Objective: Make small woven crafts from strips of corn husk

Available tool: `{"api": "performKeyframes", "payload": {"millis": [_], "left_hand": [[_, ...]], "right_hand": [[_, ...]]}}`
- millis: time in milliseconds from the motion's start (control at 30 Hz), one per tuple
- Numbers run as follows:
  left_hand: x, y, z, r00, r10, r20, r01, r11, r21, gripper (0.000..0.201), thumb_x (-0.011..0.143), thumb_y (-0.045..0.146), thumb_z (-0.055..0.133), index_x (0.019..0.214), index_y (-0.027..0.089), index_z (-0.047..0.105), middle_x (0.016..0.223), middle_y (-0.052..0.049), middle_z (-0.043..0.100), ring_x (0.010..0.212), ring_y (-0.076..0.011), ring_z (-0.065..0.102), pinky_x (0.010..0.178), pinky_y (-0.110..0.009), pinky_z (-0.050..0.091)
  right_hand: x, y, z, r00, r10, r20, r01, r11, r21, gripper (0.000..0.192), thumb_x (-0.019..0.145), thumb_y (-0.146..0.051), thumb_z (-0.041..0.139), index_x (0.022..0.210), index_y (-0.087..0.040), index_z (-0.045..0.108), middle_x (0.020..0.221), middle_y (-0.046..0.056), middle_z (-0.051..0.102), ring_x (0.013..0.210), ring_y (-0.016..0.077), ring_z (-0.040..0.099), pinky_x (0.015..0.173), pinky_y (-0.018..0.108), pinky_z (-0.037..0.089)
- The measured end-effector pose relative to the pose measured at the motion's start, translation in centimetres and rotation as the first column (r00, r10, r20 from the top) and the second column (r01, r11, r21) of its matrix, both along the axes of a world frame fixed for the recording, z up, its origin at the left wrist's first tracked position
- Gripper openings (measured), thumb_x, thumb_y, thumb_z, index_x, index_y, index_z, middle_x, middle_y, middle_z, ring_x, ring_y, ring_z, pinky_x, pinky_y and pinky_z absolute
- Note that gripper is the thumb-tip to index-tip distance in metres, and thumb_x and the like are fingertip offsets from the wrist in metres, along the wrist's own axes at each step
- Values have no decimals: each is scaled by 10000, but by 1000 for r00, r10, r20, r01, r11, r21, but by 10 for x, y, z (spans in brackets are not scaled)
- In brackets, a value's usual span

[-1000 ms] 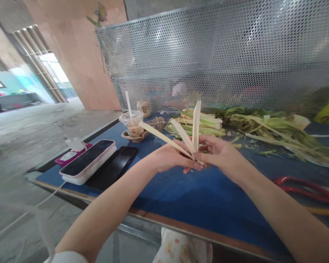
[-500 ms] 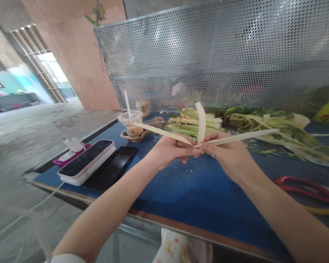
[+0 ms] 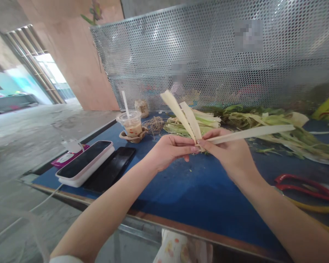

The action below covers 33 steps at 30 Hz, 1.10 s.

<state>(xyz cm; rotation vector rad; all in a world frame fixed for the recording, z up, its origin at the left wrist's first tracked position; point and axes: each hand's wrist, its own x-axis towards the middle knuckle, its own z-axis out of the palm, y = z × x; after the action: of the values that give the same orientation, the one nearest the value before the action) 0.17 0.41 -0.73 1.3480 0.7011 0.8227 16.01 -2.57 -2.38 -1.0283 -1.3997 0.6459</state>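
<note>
1. At centre frame both hands met above the blue desk (image 3: 181,190), pinching one small junction where three pale husk strips (image 3: 190,124) crossed.
2. Since half a second before, the strip that had lain out toward the left had swung up; it now stood beside the short upright one, both leaning to the upper left, while the long strip (image 3: 252,133) kept pointing to the right of the frame. I judged this as one more fold in a weave or knot, with the junction tightening.
3. The left hand (image 3: 172,149) was closed in a pinch, thumb and forefinger on the base of the strips, the other fingers curled beneath, forearm rising from the lower left.
4. The right hand (image 3: 230,153) was likewise closed on the junction from the other side, the long strip lying across its forefinger, wrist bent inward.
5. Left of the hands lay two phones (image 3: 84,164) on the desk.
6. To the right lay red-handled scissors (image 3: 307,184).
7. Farther back stood a plastic cup with a straw (image 3: 131,124), then a heap of green corn husks (image 3: 263,124) before the perforated metal screen (image 3: 208,54).
</note>
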Motion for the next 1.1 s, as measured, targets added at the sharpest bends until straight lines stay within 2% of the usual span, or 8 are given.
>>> {"api": "performKeyframes", "payload": {"millis": [233, 433, 533, 600, 733, 833, 967, 1100], "left_hand": [[5, -1, -5, 996, 72, 56, -71, 997, -20, 176, 613, 265, 721, 692, 109, 707, 593, -9, 624, 405, -25, 461, 403, -181, 365], [6, -3, -4, 994, 95, 61, -92, 994, -53, 244, 570, 304, 744, 689, 94, 705, 581, -11, 621, 407, -24, 461, 407, -177, 366], [7, -3, -4, 993, 89, 73, -85, 995, -60, 219, 593, 297, 731, 673, 96, 701, 568, -8, 612, 402, -25, 464, 406, -180, 367], [7, -2, -4, 993, 87, 86, -83, 995, -47, 184, 616, 273, 718, 672, 99, 699, 589, -15, 623, 413, -28, 474, 410, -180, 371], [4, -2, -5, 996, 64, 69, -66, 998, 24, 131, 613, 214, 720, 688, 108, 700, 611, -11, 639, 418, -26, 475, 415, -175, 370], [3, -3, -3, 998, 58, 35, -59, 998, 28, 125, 584, 184, 732, 674, 106, 695, 578, 2, 626, 399, -25, 463, 396, -171, 353], [5, -5, 1, 996, 91, 6, -90, 991, -102, 85, 589, 156, 712, 611, 87, 667, 548, -1, 606, 383, -22, 455, 379, -167, 339], [5, -3, 2, 993, 119, 3, -116, 971, -211, 68, 637, 120, 658, 585, 77, 647, 490, 2, 575, 343, -7, 424, 363, -149, 322]], "right_hand": [[-4, -3, 3, 955, -185, 232, 162, 980, 114, 108, 681, -236, 648, 658, -185, 555, 583, -17, 585, 513, 119, 551, 465, 227, 418], [1, 0, 1, 870, -229, 437, 121, 958, 261, 12, 756, -207, 553, 746, -206, 547, 696, 2, 588, 647, 142, 560, 561, 244, 426], [3, -1, 1, 866, -269, 422, 164, 949, 268, 94, 721, -218, 589, 716, -209, 495, 637, -22, 536, 557, 119, 514, 502, 228, 392], [3, -2, 3, 902, -230, 364, 161, 964, 210, 154, 705, -222, 605, 698, -210, 451, 580, -47, 491, 486, 95, 470, 453, 209, 355], [4, -3, 6, 976, 4, 220, -7, 1000, 9, 207, 713, -285, 614, 678, -202, 427, 552, -55, 470, 472, 83, 453, 423, 195, 322], [5, 0, 7, 984, 28, 174, -20, 999, -48, 243, 673, -301, 663, 653, -192, 447, 520, -66, 446, 449, 69, 417, 399, 189, 296], [7, 2, 7, 993, 108, 48, -105, 992, -64, 229, 658, -286, 684, 663, -189, 476, 509, -65, 480, 449, 74, 457, 407, 193, 343], [9, -3, 12, 974, 221, 49, -220, 975, -22, 167, 707, -279, 645, 830, -198, 566, 690, -12, 609, 631, 125, 583, 558, 236, 463]]}}
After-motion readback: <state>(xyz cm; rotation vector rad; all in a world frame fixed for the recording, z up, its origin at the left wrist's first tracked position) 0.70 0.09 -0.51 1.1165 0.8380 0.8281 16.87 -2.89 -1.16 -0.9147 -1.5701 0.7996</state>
